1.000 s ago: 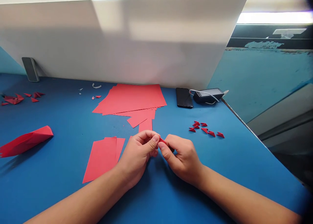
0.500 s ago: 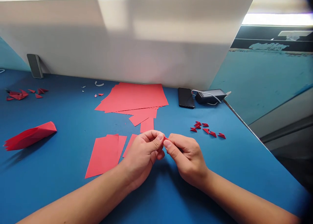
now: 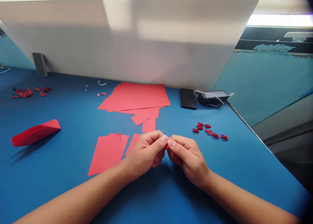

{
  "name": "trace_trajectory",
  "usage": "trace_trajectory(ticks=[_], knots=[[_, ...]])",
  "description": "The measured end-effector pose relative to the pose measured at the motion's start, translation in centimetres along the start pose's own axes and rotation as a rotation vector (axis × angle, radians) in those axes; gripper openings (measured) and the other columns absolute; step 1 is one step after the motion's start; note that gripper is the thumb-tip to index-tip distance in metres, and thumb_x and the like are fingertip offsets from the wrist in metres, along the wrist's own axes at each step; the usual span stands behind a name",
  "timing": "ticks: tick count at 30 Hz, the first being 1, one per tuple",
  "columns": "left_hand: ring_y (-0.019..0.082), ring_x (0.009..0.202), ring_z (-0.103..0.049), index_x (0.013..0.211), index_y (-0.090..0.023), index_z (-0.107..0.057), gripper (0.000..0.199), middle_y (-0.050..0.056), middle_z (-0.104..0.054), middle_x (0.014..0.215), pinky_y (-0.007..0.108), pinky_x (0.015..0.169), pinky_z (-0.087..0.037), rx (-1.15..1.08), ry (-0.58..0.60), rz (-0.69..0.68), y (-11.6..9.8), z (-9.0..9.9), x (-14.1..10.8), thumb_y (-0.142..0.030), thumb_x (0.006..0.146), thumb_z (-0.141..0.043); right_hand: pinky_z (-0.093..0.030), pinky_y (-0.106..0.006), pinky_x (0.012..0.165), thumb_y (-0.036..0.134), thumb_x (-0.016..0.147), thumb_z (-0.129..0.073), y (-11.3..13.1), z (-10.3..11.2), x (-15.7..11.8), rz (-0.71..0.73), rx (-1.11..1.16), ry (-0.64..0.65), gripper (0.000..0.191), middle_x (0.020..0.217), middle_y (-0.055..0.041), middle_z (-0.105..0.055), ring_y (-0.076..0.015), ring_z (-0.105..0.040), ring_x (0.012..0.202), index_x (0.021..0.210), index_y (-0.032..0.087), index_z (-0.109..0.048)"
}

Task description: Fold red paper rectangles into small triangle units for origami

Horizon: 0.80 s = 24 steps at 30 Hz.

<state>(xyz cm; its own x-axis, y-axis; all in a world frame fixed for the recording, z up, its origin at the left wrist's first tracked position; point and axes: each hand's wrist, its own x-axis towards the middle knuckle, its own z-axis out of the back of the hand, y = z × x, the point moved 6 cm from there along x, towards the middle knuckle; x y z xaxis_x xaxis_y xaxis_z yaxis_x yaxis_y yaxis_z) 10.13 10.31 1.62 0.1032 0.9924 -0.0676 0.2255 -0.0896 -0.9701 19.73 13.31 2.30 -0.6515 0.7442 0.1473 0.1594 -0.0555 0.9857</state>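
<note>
While the left hand [image 3: 144, 153] and right hand [image 3: 187, 159] meet just below frame centre, their curled fingers and thumbs pinch a small piece of red paper [image 3: 166, 146] between them, with most of it hidden and only a sliver showing. Just up and left of the hands lie a narrow red strip [image 3: 132, 144] and a stack of red paper rectangles [image 3: 106, 154], and above them, a loose pile of red sheets [image 3: 133, 97] rests against the base of a white board [image 3: 122, 38]. Small folded red triangles [image 3: 207, 130] sit to the right, near the slanting right table edge [image 3: 246, 126]. A folded red sheet [image 3: 35, 132] lies at left on the blue tabletop [image 3: 61, 181], below more red triangles [image 3: 26, 93] at upper left.
</note>
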Motion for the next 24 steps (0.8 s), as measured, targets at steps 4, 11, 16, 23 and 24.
trace_trajectory(ticks=[4,11,16,23,24], knots=[[0.007,0.042,-0.037,0.065,-0.018,-0.043,0.034,-0.006,-0.041,0.048,0.019,0.04,-0.03,0.11,-0.056,-0.029,-0.2,0.3,0.0,-0.038,0.092,-0.048,-0.022,-0.024,0.042,0.049,0.095,-0.035,-1.4,-0.1,0.1,-0.049,0.09,0.003,0.05,0.05,0.0054,-0.028,-0.0087,-0.024,0.046,0.054,0.021,-0.033],[0.007,0.041,-0.038,0.066,-0.017,-0.044,0.034,-0.006,-0.042,0.047,0.019,0.04,-0.032,0.171,-0.102,-0.043,0.0,0.5,0.0,-0.039,0.092,-0.046,-0.02,-0.022,0.042,0.038,0.09,-0.049,-1.3,0.2,0.2,-0.081,0.084,-0.01,0.038,0.052,0.007,-0.029,-0.0074,-0.024,0.047,0.06,0.02,-0.035],[0.008,0.042,-0.039,0.066,-0.018,-0.044,0.034,-0.005,-0.043,0.049,0.019,0.038,-0.033,0.08,-0.077,0.004,0.8,0.3,0.0,-0.04,0.092,-0.046,-0.018,-0.022,0.04,0.032,0.085,-0.051,-1.4,0.1,0.2,-0.167,0.216,-0.013,0.036,0.049,0.0071,-0.029,-0.0065,-0.023,0.044,0.055,0.019,-0.036],[0.008,0.04,-0.038,0.066,-0.018,-0.044,0.033,-0.005,-0.043,0.047,0.018,0.036,-0.032,0.032,-0.077,0.034,1.2,0.3,0.0,-0.038,0.091,-0.047,-0.016,-0.022,0.039,0.029,0.082,-0.05,-1.7,0.3,0.3,-0.218,0.221,-0.049,0.034,0.047,0.0076,-0.027,-0.0064,-0.021,0.043,0.053,0.02,-0.034],[0.007,0.039,-0.038,0.065,-0.018,-0.043,0.034,-0.005,-0.043,0.047,0.018,0.036,-0.031,0.036,-0.075,0.033,1.1,0.3,0.1,-0.038,0.092,-0.046,-0.016,-0.022,0.039,0.03,0.083,-0.05,-1.8,0.3,0.3,-0.213,0.217,-0.045,0.035,0.047,0.0078,-0.027,-0.0065,-0.02,0.043,0.053,0.02,-0.034]])
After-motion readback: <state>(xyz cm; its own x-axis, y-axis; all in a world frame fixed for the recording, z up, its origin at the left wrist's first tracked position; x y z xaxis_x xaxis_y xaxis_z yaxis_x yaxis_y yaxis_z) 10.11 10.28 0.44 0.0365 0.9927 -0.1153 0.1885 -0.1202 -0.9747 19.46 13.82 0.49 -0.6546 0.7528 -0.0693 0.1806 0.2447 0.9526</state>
